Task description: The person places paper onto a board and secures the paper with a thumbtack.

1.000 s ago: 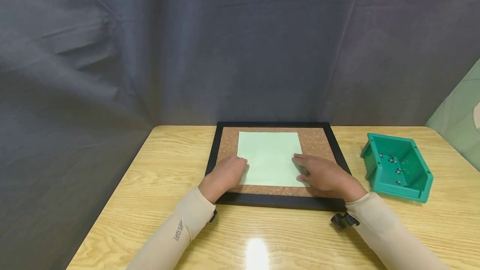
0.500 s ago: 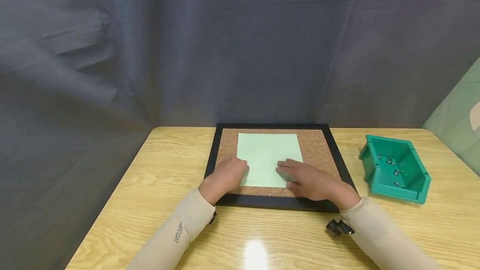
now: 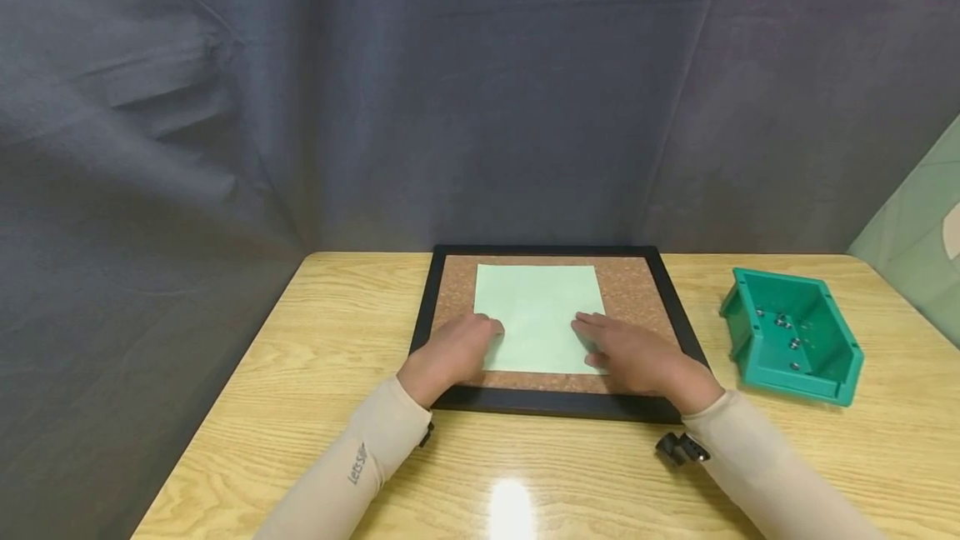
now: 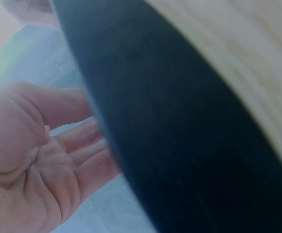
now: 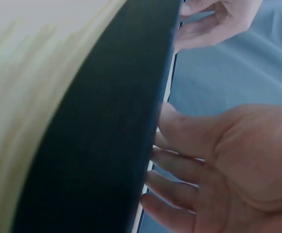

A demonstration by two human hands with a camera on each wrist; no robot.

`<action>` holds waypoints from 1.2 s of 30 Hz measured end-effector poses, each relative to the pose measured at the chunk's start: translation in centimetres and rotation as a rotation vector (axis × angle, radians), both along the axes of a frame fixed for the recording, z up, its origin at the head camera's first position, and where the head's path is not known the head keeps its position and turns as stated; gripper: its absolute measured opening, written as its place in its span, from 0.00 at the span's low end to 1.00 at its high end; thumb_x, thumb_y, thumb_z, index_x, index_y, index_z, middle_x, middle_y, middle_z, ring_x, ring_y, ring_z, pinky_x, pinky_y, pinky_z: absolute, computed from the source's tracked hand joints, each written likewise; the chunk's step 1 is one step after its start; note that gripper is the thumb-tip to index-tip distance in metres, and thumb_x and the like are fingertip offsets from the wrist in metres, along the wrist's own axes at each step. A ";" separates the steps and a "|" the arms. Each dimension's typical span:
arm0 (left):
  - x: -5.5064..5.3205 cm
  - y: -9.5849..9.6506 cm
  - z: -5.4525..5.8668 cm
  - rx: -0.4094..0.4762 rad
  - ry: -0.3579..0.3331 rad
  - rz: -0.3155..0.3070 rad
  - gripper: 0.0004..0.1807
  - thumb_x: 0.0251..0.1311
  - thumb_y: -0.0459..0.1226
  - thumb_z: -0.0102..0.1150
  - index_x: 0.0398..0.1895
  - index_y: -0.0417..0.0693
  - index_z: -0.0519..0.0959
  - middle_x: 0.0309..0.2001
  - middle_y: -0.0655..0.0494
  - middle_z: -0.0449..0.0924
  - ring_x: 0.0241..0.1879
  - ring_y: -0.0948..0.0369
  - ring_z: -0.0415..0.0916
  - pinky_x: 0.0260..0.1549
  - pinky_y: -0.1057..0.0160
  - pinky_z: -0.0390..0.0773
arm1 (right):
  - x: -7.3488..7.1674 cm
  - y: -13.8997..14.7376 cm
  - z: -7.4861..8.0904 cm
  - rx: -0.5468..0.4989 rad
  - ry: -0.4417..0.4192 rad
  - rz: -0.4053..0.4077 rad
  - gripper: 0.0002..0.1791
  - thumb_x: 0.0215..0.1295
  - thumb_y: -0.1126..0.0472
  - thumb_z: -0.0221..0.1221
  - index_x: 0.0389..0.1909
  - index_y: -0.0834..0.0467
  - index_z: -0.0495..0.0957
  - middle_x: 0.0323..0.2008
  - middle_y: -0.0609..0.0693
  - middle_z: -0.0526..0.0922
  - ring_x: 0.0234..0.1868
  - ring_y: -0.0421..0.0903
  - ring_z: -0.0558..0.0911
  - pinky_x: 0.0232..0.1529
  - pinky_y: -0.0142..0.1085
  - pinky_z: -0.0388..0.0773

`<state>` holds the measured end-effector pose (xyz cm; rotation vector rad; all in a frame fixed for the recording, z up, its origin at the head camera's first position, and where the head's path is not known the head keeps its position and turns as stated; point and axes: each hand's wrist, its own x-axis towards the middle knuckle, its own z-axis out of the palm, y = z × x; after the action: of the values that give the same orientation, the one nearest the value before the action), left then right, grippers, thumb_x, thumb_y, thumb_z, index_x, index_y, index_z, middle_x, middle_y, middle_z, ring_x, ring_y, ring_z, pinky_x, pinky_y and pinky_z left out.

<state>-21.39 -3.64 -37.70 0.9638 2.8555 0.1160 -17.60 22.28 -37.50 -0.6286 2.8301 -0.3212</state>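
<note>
A pale green sheet of paper (image 3: 536, 294) lies flat on a cork board (image 3: 637, 286) with a black frame (image 3: 555, 401). My left hand (image 3: 450, 352) rests at the sheet's lower left, its thumb side over the edge of the paper. At the lower right, my right hand (image 3: 637, 354) lies with its fingers extended over the sheet and its thumb spread apart. Seen from the right wrist, the right fingers (image 5: 172, 191) reach straight toward the board's surface, partly hidden by the frame. From the left wrist, the left palm (image 4: 39, 179) shows, with the fingertips hidden behind the frame.
Right of the board stands a green plastic bin (image 3: 806, 386) with several small shiny metal pieces (image 3: 795, 343) inside. The wooden table (image 3: 330, 332) carries both. A dark grey cloth (image 3: 480, 107) hangs behind the table and along its left side.
My right hand has slid left over the paper, then slightly back right. The left fingertips have shifted slightly right. The paper and the board look unmoved.
</note>
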 end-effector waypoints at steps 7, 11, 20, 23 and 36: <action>0.0 -0.2 0.1 -0.014 -0.005 0.002 0.26 0.51 0.34 0.76 0.55 0.47 0.81 0.49 0.52 0.83 0.46 0.56 0.80 0.42 0.62 0.82 | -0.4 0.5 -0.2 0.044 -0.003 -0.050 0.35 0.72 0.53 0.58 0.74 0.63 0.61 0.75 0.64 0.61 0.74 0.64 0.63 0.67 0.58 0.68; 0.0 -0.2 0.0 0.014 -0.025 0.028 0.22 0.56 0.37 0.73 0.56 0.48 0.81 0.47 0.53 0.81 0.44 0.56 0.79 0.40 0.61 0.81 | -0.5 0.5 -0.3 0.019 -0.038 -0.060 0.38 0.71 0.51 0.59 0.75 0.64 0.59 0.75 0.65 0.59 0.74 0.65 0.61 0.67 0.59 0.67; 0.1 0.0 -0.1 -0.044 -0.007 0.011 0.22 0.61 0.39 0.68 0.59 0.54 0.80 0.54 0.55 0.78 0.45 0.57 0.77 0.37 0.63 0.79 | -0.6 0.4 -0.5 -0.026 -0.036 -0.027 0.37 0.71 0.54 0.59 0.75 0.64 0.60 0.75 0.64 0.59 0.75 0.66 0.59 0.69 0.60 0.65; 0.0 0.0 -0.3 -0.028 -0.025 0.028 0.23 0.63 0.39 0.67 0.61 0.54 0.78 0.62 0.54 0.75 0.55 0.55 0.76 0.45 0.60 0.80 | -0.5 0.3 -0.6 -0.097 -0.031 0.057 0.32 0.71 0.64 0.58 0.74 0.63 0.62 0.75 0.63 0.60 0.76 0.65 0.57 0.69 0.60 0.64; -1.5 -1.2 0.0 0.023 -0.244 0.196 0.39 0.62 0.50 0.64 0.75 0.51 0.64 0.79 0.59 0.54 0.78 0.54 0.54 0.73 0.51 0.62 | -0.7 0.8 -0.8 -0.231 -0.154 0.101 0.33 0.75 0.62 0.54 0.77 0.60 0.57 0.78 0.58 0.55 0.79 0.63 0.50 0.71 0.61 0.60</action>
<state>-22.92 -4.85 -37.65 0.6225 2.7179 0.2668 -18.29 23.10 -38.33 -0.7543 2.6248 -0.6549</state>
